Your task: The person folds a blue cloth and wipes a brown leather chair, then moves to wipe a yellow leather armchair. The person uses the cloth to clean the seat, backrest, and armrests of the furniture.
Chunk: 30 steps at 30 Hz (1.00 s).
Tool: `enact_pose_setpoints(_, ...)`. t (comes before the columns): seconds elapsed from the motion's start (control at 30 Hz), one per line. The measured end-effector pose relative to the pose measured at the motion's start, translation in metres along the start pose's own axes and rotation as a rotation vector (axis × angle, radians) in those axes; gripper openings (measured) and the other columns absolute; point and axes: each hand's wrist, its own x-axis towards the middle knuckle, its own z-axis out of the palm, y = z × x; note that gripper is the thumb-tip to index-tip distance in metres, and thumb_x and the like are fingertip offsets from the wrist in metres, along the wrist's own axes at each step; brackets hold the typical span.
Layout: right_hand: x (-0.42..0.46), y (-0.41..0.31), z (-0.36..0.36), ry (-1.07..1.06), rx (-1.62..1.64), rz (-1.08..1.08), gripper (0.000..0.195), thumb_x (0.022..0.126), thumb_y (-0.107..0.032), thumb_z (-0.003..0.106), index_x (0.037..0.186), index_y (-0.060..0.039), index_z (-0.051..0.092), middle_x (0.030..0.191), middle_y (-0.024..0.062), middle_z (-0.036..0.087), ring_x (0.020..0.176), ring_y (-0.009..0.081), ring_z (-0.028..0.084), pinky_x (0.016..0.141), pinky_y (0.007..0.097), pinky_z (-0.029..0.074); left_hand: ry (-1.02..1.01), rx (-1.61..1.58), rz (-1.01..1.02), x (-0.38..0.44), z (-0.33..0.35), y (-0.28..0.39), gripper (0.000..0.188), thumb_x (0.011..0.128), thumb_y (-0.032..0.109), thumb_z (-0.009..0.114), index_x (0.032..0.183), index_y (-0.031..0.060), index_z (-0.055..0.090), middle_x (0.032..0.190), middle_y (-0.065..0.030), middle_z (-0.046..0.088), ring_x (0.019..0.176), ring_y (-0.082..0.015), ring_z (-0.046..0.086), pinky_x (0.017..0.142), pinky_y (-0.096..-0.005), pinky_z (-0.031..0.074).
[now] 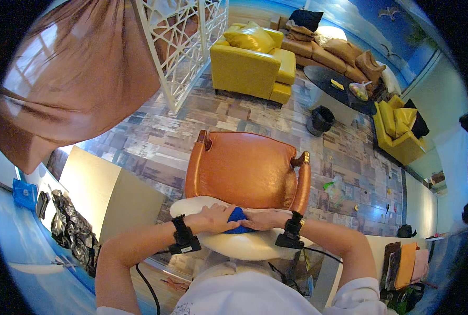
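Just in front of my body is a cream padded surface (pixel 242 246) with a rounded edge, perhaps the top of a seat or chair back. A blue cloth (pixel 237 221) lies bunched on it, partly hidden under my hands. My left hand (pixel 215 218) holds the cloth from the left, its thumb along the near side. From the right, my right hand (pixel 262 219) grips the same cloth, its fingers close to the left thumb. Right beyond the cream surface stands an orange-brown leather armchair (pixel 246 169). Each wrist wears a black strapped device with a cable.
A white lattice partition (pixel 167 75) and a brown curtain (pixel 100 78) stand at upper left. Yellow armchairs (pixel 246 71), a dark oval table (pixel 324 78) and a black bin (pixel 320 120) are farther off. Litter (pixel 332 187) dots the right floor. Folded towels (pixel 405 265) lie at right.
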Motion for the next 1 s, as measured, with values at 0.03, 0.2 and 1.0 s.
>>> enact_pose_setpoints(0.03, 0.003, -0.003, -0.003, -0.030, -0.003, -0.051, 0.052, 0.096, -0.039, 0.035, 0.130, -0.0002, 0.036, 0.122, 0.0234, 0.051, 0.111, 0.0318, 0.051, 0.095, 0.0384, 0.039, -0.006, -0.019, 0.024, -0.001, -0.002, -0.004, 0.064, 0.084, 0.052, 0.050, 0.130, 0.0081, 0.038, 0.129, -0.0162, 0.048, 0.121, -0.0347, 0.043, 0.090, -0.0563, 0.037)
enact_pose_setpoints(0.2, 0.050, 0.002, -0.013, -0.285, 0.081, 0.001, 0.059, 0.094, -0.045, 0.036, 0.134, -0.0016, 0.034, 0.124, 0.0181, 0.051, 0.111, 0.0287, 0.050, 0.095, 0.0367, 0.039, -0.033, -0.148, 0.201, 0.010, -0.010, -0.040, 0.061, 0.080, 0.040, 0.061, 0.125, 0.0032, 0.042, 0.119, -0.0205, 0.054, 0.110, -0.0348, 0.052, 0.088, -0.0472, 0.043)
enact_pose_setpoints(1.0, 0.298, 0.034, -0.012, 0.654, 0.032, 0.494, 0.046, 0.079, -0.031, 0.065, 0.113, -0.0023, 0.053, 0.105, 0.0204, 0.060, 0.098, 0.0348, 0.057, 0.086, 0.0427, 0.046, 0.090, -0.431, -0.266, 0.134, 0.035, -0.329, 0.092, 0.079, 0.051, 0.061, 0.137, -0.0031, 0.015, 0.133, -0.0319, 0.032, 0.120, -0.0431, 0.038, 0.096, -0.0488, 0.037)
